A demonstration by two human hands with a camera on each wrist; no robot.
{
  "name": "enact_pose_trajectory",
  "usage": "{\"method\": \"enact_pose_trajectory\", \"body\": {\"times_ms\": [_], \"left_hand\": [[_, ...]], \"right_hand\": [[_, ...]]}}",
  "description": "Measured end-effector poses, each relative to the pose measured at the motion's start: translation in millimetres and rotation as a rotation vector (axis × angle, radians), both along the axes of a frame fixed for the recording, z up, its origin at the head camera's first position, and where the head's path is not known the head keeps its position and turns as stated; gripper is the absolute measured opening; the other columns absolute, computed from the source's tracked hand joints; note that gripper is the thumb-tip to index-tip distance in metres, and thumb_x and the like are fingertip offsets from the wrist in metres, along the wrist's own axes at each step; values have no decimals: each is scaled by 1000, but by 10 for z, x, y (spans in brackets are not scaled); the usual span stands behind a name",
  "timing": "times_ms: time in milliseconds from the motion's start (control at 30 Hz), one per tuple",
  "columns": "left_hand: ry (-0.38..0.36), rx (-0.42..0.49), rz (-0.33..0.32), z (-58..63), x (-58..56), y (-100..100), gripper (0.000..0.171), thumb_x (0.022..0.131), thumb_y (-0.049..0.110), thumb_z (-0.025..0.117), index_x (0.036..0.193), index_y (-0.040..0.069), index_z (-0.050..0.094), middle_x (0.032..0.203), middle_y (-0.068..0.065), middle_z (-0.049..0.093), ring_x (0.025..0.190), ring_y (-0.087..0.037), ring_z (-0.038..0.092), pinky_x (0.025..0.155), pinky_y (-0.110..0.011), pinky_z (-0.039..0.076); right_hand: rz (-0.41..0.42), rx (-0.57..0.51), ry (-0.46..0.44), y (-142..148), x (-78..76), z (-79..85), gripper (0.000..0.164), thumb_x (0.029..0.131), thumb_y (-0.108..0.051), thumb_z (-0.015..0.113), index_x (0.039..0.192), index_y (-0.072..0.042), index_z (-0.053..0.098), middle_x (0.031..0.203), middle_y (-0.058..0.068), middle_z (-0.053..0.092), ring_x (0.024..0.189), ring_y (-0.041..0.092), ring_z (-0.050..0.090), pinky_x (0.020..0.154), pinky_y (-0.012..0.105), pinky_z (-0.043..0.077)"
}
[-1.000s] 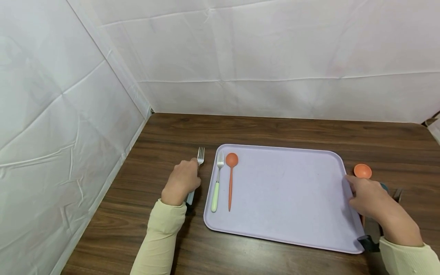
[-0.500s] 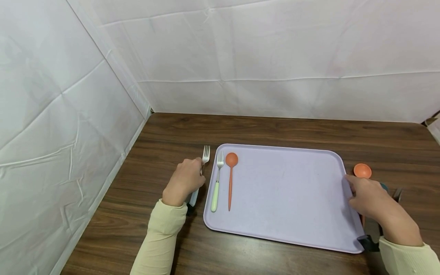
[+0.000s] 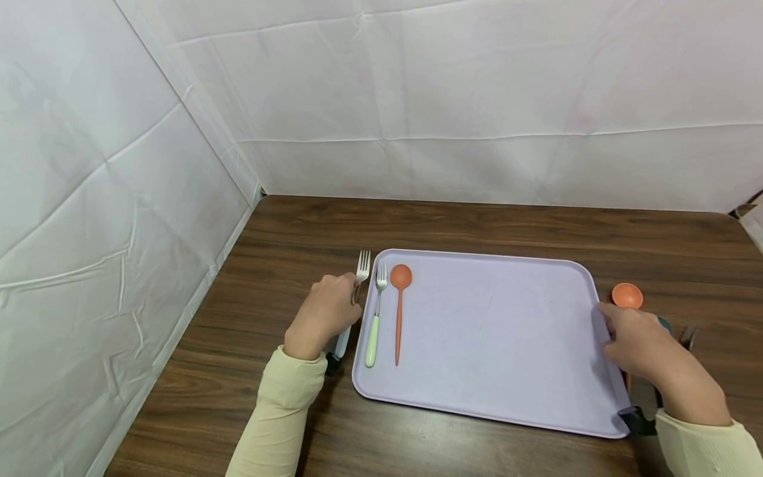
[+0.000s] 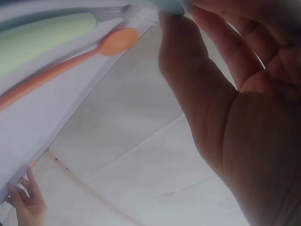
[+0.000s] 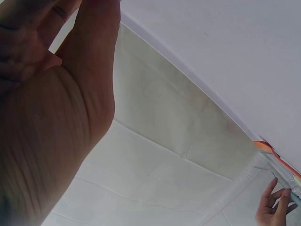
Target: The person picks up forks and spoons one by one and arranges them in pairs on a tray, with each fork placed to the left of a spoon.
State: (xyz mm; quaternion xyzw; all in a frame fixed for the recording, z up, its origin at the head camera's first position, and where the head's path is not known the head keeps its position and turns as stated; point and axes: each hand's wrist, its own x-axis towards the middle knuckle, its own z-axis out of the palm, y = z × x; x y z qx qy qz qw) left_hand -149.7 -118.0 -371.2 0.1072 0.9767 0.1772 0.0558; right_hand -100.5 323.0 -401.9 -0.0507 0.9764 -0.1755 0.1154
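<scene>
My left hand [image 3: 326, 308] grips a fork [image 3: 363, 265] with a pale blue handle, just left of the lilac tray [image 3: 489, 331]. Its tines point away from me, near the tray's top left corner. In the left wrist view the thumb [image 4: 188, 80] meets the bluish handle at the top edge. A green-handled fork [image 3: 373, 338] and an orange spoon [image 3: 399, 305] lie side by side along the tray's left side. At the tray's right rim, my right hand [image 3: 646, 348] holds the edge; its fingertips are partly hidden.
Right of the tray, partly under my right hand, lie another orange spoon [image 3: 627, 295], a teal piece [image 3: 664, 323] and a metal fork [image 3: 688, 338]. White cloth walls [image 3: 477, 99] stand behind and left of the brown wooden table [image 3: 286, 232].
My left hand has shifted a little right with the blue-handled fork, bringing it closer to the tray's left edge. My right hand stays at the tray rim.
</scene>
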Motion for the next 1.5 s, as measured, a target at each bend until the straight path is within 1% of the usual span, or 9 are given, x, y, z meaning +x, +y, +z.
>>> {"method": "enact_pose_trajectory", "body": {"times_ms": [100,200,333,433,667,967,1200,1400,1500], "left_hand": [[25,7,-7,-2,1,16,20,76,2,60,96,3,62,61,-4,46,50,-19,44,43,-29,37],[42,18,-13,-4,0,36,20,76,3,61,96,3,62,59,-2,43,49,-17,42,43,-29,36],[56,35,-20,0,-4,61,30,76,5,62,106,2,64,58,0,43,48,-15,40,43,-27,35],[56,51,-29,5,0,84,34,76,4,62,110,1,64,57,1,43,47,-12,39,42,-26,34],[47,64,-70,-6,11,157,11,77,3,60,87,3,64,52,4,32,43,-9,34,40,-23,33],[52,65,-81,-40,33,254,28,74,4,60,101,4,66,52,3,36,48,-13,42,42,-26,38],[103,59,-132,-74,68,365,5,73,4,60,73,9,59,53,3,32,47,-14,39,40,-26,36],[141,49,-171,-113,92,441,11,73,5,63,84,7,65,55,0,43,48,-16,41,41,-29,37],[154,34,-186,-130,99,471,5,73,6,63,78,8,63,57,0,46,51,-17,46,43,-31,39]], "right_hand": [[-7,3,-5,-7,2,7,62,66,8,58,123,21,40,93,32,57,75,34,54,58,44,48],[-15,8,-22,-13,-5,14,63,66,7,59,123,22,39,96,34,56,73,33,53,56,41,47],[-19,10,-37,-14,-16,17,63,66,7,60,123,23,38,95,34,56,70,31,52,53,35,44],[-17,8,-30,-10,-15,14,63,66,7,59,123,22,39,94,33,57,70,31,52,54,36,45],[-1,11,-6,3,-11,-4,61,65,6,59,121,21,41,87,27,58,69,30,51,55,39,45],[-5,13,-13,-4,-16,8,62,65,6,59,122,22,40,92,32,58,70,31,51,55,38,44],[-31,12,-51,-19,-6,20,63,68,6,59,125,22,37,97,37,55,66,30,50,48,32,40],[-27,12,-43,-18,-6,19,63,67,6,58,124,22,37,96,36,55,67,31,50,48,32,39],[-29,10,-48,-21,-10,20,63,68,6,58,125,22,37,96,36,55,67,31,50,48,32,40]]}}
